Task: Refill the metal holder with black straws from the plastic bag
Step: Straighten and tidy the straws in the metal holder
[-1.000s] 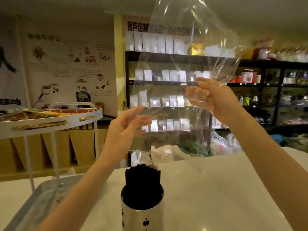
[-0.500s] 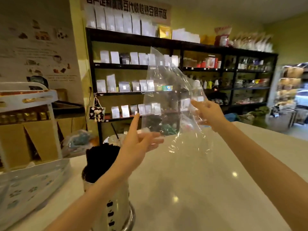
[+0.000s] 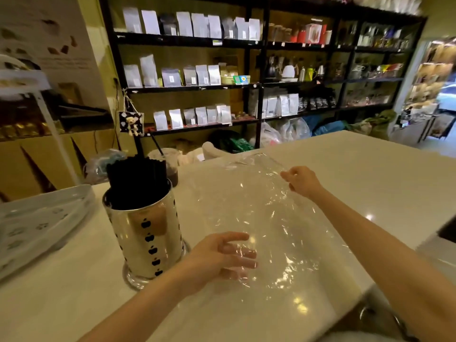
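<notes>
The metal holder (image 3: pixel 145 240), a shiny cylinder with black apple cut-outs, stands on the white counter (image 3: pixel 357 174) left of centre. A dense bundle of black straws (image 3: pixel 137 180) sticks out of its top. The clear plastic bag (image 3: pixel 266 213) lies spread low over the counter to the holder's right, with no straws visible in it. My right hand (image 3: pixel 299 180) pinches the bag's far edge. My left hand (image 3: pixel 222 255) rests at the bag's near edge, fingers spread, with film over the fingertips.
A white tray (image 3: pixel 37 223) sits at the counter's left. A plastic cup with a straw (image 3: pixel 167 164) stands behind the holder. Black shelves (image 3: pixel 197 87) of white pouches and kettles fill the back. A dark sink edge (image 3: pixel 446 230) shows at right.
The bag has come down from head height to lie over the counter. Both hands dropped with it, and the view swung down and to the right.
</notes>
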A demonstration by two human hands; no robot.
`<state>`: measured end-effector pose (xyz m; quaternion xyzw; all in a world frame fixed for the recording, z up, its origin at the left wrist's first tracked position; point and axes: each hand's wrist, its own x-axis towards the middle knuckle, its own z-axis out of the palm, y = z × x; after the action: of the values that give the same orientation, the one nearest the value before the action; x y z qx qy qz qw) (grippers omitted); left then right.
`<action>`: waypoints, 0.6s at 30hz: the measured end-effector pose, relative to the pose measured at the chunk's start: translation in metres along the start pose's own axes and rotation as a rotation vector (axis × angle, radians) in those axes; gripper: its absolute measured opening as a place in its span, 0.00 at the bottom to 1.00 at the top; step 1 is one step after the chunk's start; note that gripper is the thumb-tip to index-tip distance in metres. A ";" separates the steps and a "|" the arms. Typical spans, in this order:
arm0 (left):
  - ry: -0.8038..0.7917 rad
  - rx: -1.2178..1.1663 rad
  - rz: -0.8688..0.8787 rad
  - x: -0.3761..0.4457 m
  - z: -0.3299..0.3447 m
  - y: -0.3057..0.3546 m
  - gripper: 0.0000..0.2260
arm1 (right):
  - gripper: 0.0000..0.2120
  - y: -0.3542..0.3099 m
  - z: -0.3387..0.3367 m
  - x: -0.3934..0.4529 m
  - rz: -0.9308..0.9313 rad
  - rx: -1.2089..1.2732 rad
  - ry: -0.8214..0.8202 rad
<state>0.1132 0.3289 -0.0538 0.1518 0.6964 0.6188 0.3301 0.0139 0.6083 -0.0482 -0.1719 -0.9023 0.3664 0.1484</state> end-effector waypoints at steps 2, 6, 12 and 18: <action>-0.023 -0.047 -0.038 0.000 0.005 -0.012 0.19 | 0.15 0.015 0.008 -0.002 0.009 -0.106 0.008; -0.033 -0.155 -0.088 0.000 0.012 -0.026 0.19 | 0.15 0.035 0.022 -0.013 0.035 -0.245 0.002; 0.003 -0.183 -0.102 0.006 0.010 -0.035 0.19 | 0.18 0.045 0.036 -0.026 -0.056 -0.403 0.127; -0.041 -0.156 -0.175 0.006 0.006 -0.026 0.15 | 0.13 0.049 0.047 -0.024 -0.223 -0.602 0.155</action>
<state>0.1179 0.3324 -0.0807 0.0768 0.6500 0.6365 0.4079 0.0267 0.6027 -0.1191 -0.1354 -0.9694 0.0503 0.1983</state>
